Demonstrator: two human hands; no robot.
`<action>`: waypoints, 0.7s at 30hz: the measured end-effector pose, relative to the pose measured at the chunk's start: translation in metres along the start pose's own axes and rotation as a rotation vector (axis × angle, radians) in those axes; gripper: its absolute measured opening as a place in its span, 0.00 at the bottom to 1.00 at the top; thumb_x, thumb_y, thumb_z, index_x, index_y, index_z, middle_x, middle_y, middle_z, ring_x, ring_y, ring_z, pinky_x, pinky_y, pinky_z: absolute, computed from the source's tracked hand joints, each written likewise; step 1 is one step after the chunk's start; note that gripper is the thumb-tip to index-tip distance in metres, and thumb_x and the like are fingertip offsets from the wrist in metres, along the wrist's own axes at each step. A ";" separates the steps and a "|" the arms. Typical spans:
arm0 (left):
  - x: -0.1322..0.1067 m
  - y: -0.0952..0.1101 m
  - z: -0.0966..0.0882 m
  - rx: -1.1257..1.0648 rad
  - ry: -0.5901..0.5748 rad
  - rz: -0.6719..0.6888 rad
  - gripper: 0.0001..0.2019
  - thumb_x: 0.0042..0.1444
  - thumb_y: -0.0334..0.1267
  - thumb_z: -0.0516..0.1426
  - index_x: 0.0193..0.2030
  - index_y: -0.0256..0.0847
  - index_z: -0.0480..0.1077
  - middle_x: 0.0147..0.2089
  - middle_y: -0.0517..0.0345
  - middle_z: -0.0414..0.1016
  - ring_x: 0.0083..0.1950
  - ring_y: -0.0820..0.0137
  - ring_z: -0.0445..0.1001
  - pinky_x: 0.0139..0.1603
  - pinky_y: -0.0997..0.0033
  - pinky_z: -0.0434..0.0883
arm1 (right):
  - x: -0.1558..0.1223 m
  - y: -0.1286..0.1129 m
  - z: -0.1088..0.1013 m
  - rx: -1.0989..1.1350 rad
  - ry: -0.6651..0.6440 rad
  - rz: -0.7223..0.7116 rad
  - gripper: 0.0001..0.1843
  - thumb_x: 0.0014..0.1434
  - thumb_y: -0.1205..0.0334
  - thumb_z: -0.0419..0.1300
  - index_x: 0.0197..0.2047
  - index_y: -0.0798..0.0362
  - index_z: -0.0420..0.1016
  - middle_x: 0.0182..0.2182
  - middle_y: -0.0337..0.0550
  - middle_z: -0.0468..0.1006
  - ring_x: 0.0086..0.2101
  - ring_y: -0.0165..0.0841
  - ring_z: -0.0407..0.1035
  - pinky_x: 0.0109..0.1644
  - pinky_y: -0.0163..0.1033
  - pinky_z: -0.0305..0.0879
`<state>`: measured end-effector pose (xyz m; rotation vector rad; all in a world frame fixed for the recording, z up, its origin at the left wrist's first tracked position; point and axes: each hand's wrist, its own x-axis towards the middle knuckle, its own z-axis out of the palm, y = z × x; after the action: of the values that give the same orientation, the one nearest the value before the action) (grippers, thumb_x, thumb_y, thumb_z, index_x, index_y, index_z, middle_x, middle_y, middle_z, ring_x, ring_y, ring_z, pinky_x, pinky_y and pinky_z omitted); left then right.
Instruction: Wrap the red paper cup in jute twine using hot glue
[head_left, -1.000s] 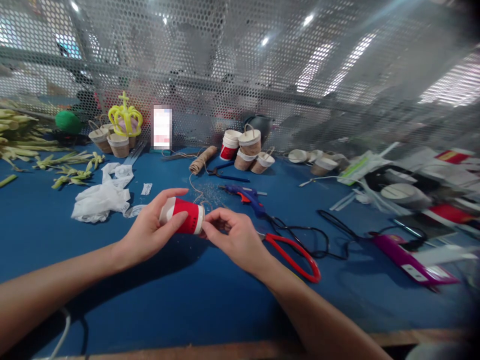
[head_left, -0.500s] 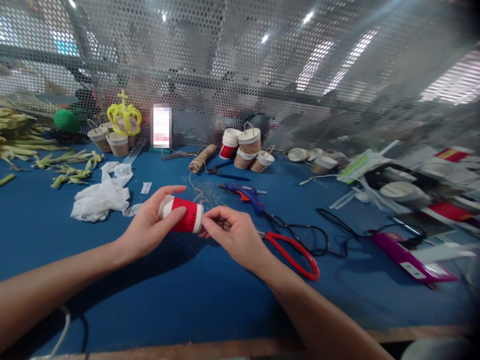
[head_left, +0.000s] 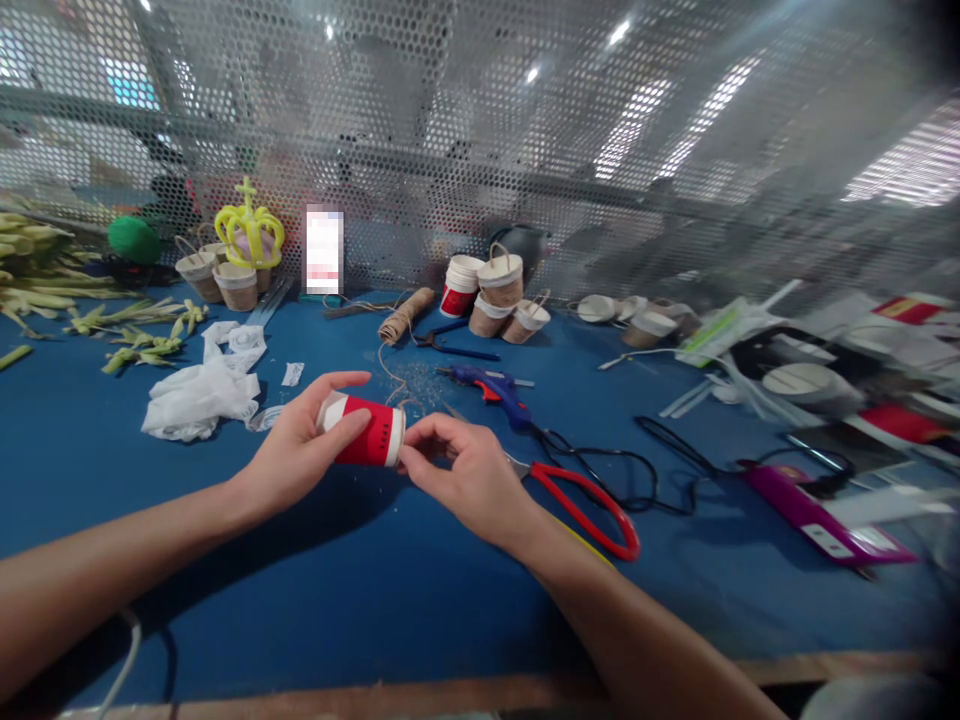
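A red and white paper cup (head_left: pixel 367 437) lies on its side in the air above the blue table, its rim end facing right. My left hand (head_left: pixel 296 447) is wrapped around it, thumb across the red band and index finger over the top. At the rim, the thumb and index finger of my right hand (head_left: pixel 469 470) are pinched together; what is between them is too small to make out. Thin twine (head_left: pixel 391 372) runs from a brown twine roll (head_left: pixel 406 316) down behind the cup, near those fingertips.
A blue glue gun (head_left: pixel 491 388) and red-handled scissors (head_left: pixel 589 510) lie right of my hands. White lace (head_left: pixel 199 400) is to the left. Small twine-wrapped buckets (head_left: pixel 501 285), stacked cups (head_left: pixel 459 288) and pliers (head_left: pixel 457 348) sit behind. A purple box (head_left: pixel 821 515) lies at right.
The cup has turned slightly in my left hand, so its dark marking sits a little higher. My right fingertips have shifted slightly along the rim.
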<state>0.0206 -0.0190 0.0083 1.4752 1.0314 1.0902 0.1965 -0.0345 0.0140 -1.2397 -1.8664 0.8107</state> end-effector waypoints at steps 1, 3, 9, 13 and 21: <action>0.000 0.000 0.000 -0.001 -0.001 0.002 0.22 0.52 0.43 0.56 0.51 0.36 0.62 0.26 0.63 0.68 0.25 0.76 0.65 0.27 0.77 0.65 | 0.000 0.000 0.000 0.000 -0.003 0.000 0.02 0.49 0.67 0.56 0.26 0.54 0.69 0.22 0.38 0.75 0.24 0.29 0.69 0.30 0.34 0.67; 0.000 0.000 0.000 -0.008 -0.001 0.000 0.21 0.52 0.43 0.56 0.51 0.36 0.61 0.26 0.63 0.68 0.25 0.76 0.64 0.27 0.78 0.64 | 0.000 -0.001 -0.001 0.025 -0.015 0.013 0.02 0.49 0.66 0.56 0.27 0.54 0.69 0.23 0.39 0.75 0.25 0.29 0.69 0.30 0.34 0.67; 0.000 0.001 0.000 -0.004 -0.003 -0.006 0.20 0.53 0.42 0.55 0.52 0.37 0.61 0.26 0.64 0.67 0.25 0.77 0.63 0.27 0.79 0.64 | 0.001 -0.003 -0.004 0.162 -0.034 0.048 0.03 0.51 0.65 0.55 0.27 0.54 0.68 0.23 0.39 0.74 0.25 0.29 0.70 0.31 0.35 0.69; -0.001 0.001 0.001 0.035 0.002 0.011 0.20 0.53 0.42 0.55 0.51 0.36 0.62 0.27 0.63 0.68 0.25 0.76 0.64 0.26 0.78 0.65 | 0.001 -0.002 -0.003 0.164 -0.027 0.065 0.03 0.50 0.65 0.55 0.26 0.54 0.68 0.23 0.39 0.74 0.25 0.29 0.70 0.30 0.35 0.69; -0.001 -0.003 -0.001 0.126 -0.008 0.086 0.19 0.54 0.41 0.54 0.52 0.38 0.61 0.28 0.62 0.68 0.25 0.76 0.64 0.27 0.78 0.64 | 0.000 0.002 -0.001 0.189 -0.055 0.112 0.04 0.50 0.64 0.56 0.26 0.54 0.67 0.24 0.40 0.75 0.26 0.30 0.71 0.31 0.36 0.69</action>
<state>0.0189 -0.0198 0.0057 1.6366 1.0560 1.0957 0.1984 -0.0336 0.0136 -1.2210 -1.7304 1.0652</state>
